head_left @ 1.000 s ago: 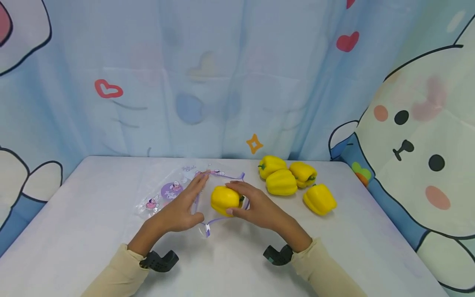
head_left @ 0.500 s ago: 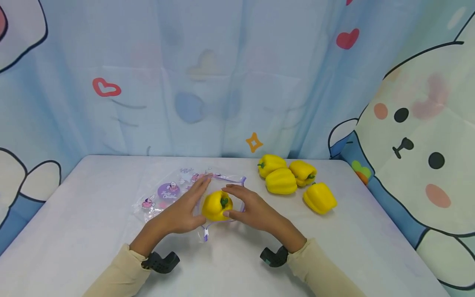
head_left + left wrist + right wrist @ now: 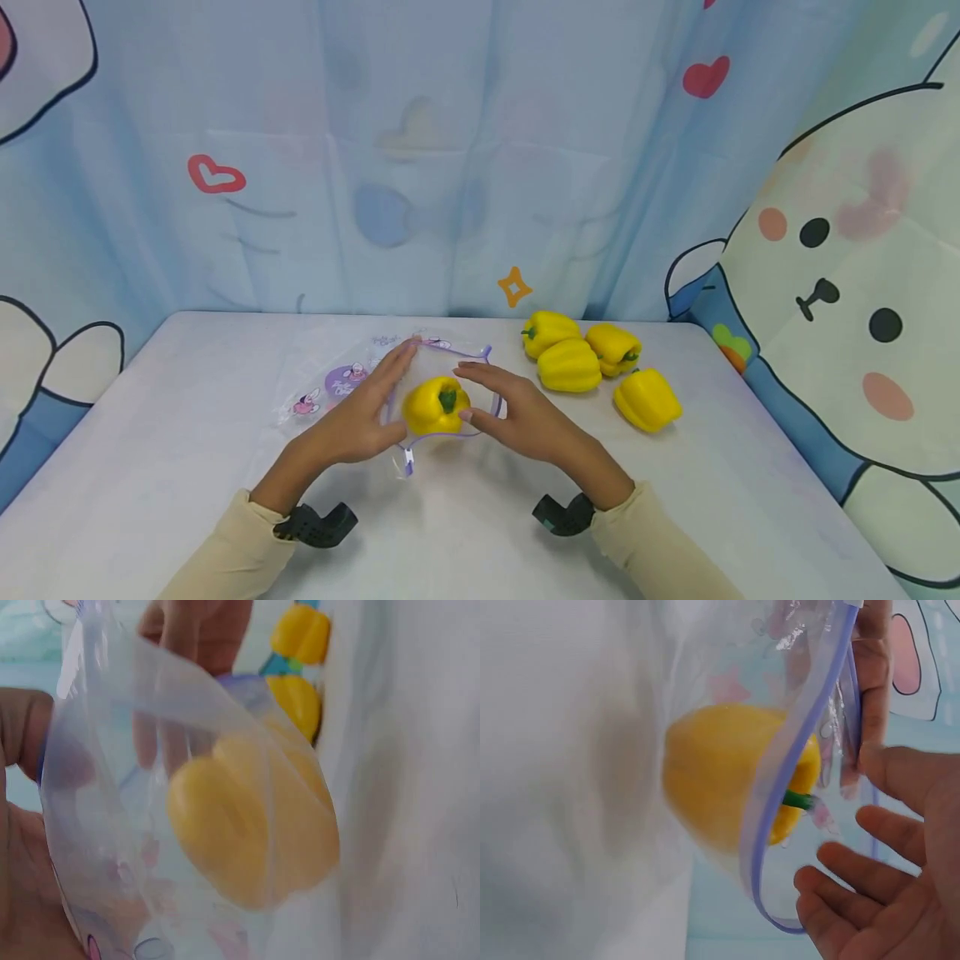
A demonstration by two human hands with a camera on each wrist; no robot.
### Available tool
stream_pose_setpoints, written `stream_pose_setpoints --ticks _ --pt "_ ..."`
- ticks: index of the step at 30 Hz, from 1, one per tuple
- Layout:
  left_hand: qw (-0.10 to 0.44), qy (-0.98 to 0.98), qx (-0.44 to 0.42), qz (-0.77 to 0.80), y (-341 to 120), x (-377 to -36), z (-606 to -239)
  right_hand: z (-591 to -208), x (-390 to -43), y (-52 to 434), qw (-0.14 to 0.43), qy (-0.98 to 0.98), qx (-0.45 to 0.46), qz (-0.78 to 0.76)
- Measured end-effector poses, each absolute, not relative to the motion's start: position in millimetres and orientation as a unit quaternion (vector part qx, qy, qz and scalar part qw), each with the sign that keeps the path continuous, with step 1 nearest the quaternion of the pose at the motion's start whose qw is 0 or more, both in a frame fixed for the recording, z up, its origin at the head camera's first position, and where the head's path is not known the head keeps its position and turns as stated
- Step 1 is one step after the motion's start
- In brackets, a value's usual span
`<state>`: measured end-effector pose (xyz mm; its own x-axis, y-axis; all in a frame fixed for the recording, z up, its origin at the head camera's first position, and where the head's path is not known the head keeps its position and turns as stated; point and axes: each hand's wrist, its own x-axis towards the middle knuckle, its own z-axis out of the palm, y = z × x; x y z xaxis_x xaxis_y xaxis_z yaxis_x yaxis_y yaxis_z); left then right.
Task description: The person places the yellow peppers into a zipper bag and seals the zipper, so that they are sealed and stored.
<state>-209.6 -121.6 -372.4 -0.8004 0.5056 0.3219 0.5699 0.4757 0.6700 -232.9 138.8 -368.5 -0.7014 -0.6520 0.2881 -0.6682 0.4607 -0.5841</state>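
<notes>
A yellow bell pepper (image 3: 435, 407) with a green stem lies inside a clear zip bag (image 3: 772, 817), which has a purple rim. My left hand (image 3: 360, 423) is at the bag's left side, thumb and fingers spread along its mouth. In the left wrist view the left thumb (image 3: 28, 727) reaches over the rim. Beside the mouth, my right hand (image 3: 517, 408) has loosely bent fingers, apart from the pepper in the right wrist view. Through the plastic, the pepper appears hazy in the left wrist view.
Several more yellow bell peppers (image 3: 568, 365) are grouped at the back right of the white table (image 3: 187, 467). One pepper (image 3: 648, 401) lies nearer the right. A blue printed curtain (image 3: 420, 167) hangs behind the table's far edge.
The bell pepper has moved left into the bag and turned so its stem faces the head camera. My right hand has let go of it and drawn slightly back.
</notes>
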Motion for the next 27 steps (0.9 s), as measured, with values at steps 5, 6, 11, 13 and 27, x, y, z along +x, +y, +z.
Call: stream_pose_setpoints --ticks 5,6,11,13,27 --pt "0.041 -0.846 -0.306 -0.435 -121 -209 -370 -365 -232 142 -0.002 -0.837 0.417 0.355" --pt "0.040 -0.846 -0.304 -0.437 -122 -209 -370 -365 -232 143 -0.004 -0.835 0.422 0.354" --pt "0.031 -0.851 -0.295 -0.433 -122 -210 -372 -365 -233 146 -0.020 -0.836 0.429 0.342" --pt "0.028 -0.854 -0.294 -0.429 -122 -210 -372 -364 -234 149 -0.024 -0.838 0.426 0.339" --pt "0.028 -0.844 -0.298 -0.444 -124 -210 -374 -353 -240 172 0.045 -0.805 0.397 0.439"
